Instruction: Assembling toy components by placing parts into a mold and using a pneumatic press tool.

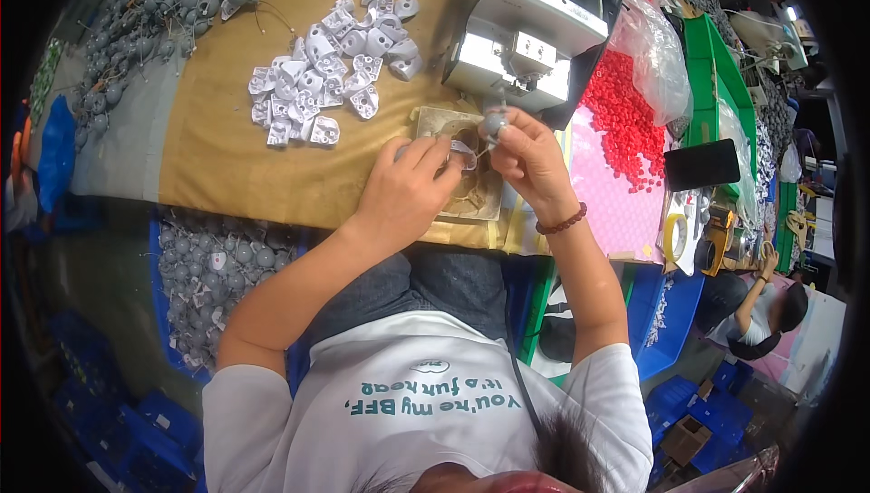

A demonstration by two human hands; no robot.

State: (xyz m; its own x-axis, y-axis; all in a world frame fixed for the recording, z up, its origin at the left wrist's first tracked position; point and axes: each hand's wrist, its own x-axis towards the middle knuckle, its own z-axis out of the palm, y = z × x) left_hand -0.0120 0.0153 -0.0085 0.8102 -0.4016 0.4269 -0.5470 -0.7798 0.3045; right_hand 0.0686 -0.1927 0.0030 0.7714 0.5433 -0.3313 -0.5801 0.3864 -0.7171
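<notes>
My right hand (533, 156) pinches a small grey ball-shaped part (494, 124) between thumb and fingers, in front of the white machine. Beside it, my left hand (410, 183) is curled over a tan fixture block (485, 207) with rounded hollows. A pale plastic part (465, 155) shows at the left fingertips, partly covered by them. A thin wire seems to run between the two parts. Left of my hands, a loose pile of white plastic housings (313, 76) lies on the brown table cover (217, 153).
A white machine (526, 35) stands beyond the block. Red small parts (625, 117) lie on pink sheeting to the right, near a black phone (702, 165) and a tape roll (674, 236). Grey wired balls (172, 4) heap at far left; more fill a bin (217, 285) below. Another person (766, 312) sits at right.
</notes>
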